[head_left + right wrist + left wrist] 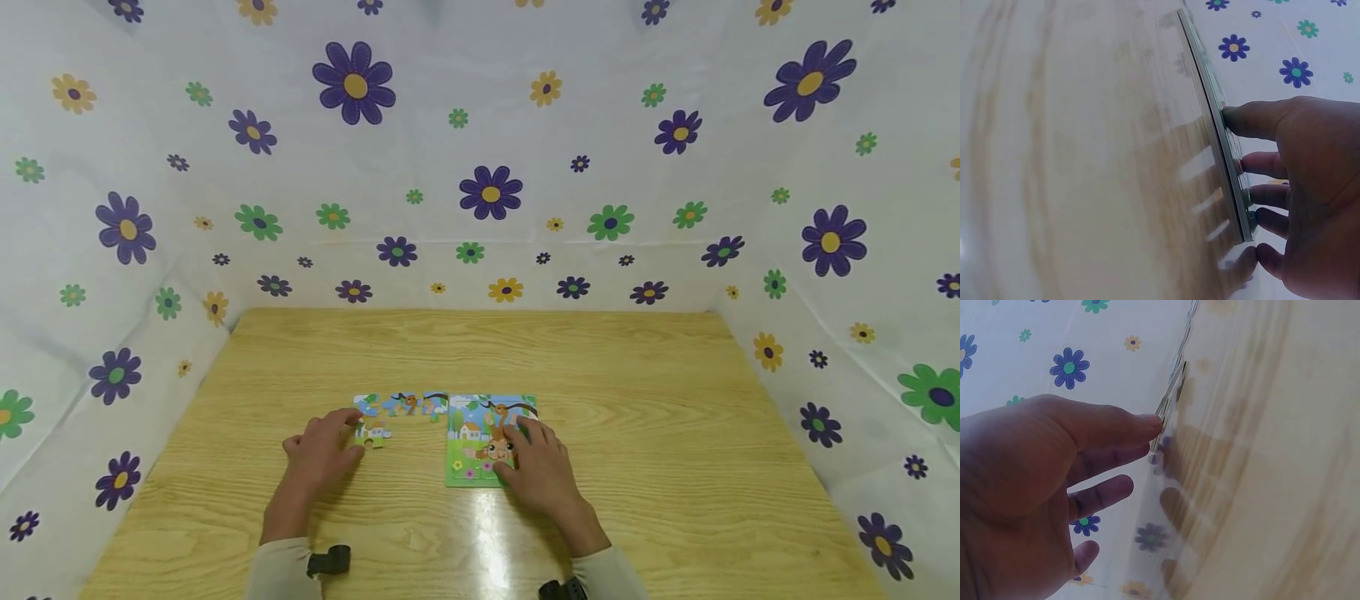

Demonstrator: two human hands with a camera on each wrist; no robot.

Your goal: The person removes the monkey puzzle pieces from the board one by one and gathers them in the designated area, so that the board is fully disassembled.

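My left hand [322, 454] is at the left group of jigsaw pieces, its thumb and forefinger at opposite edges of a piece with a house [372, 432]. Seen edge-on in the left wrist view, a thin jigsaw piece [1171, 394] tilts slightly beside the thumb tip. Several joined pieces [408, 404] with sky and a branch lie in a row just above. My right hand [543, 467] rests its spread fingertips on the puzzle board [459, 467], which shows a brown cartoon animal. In the right wrist view these fingertips touch the face of the board [1216, 125].
Both groups lie on a wood-grain table [645, 400], the board directly to the right of the loose pieces. A white cloth with flowers [420, 158] encloses the table at the back and sides. Dark wrist straps [330, 560] sit at the cuffs.
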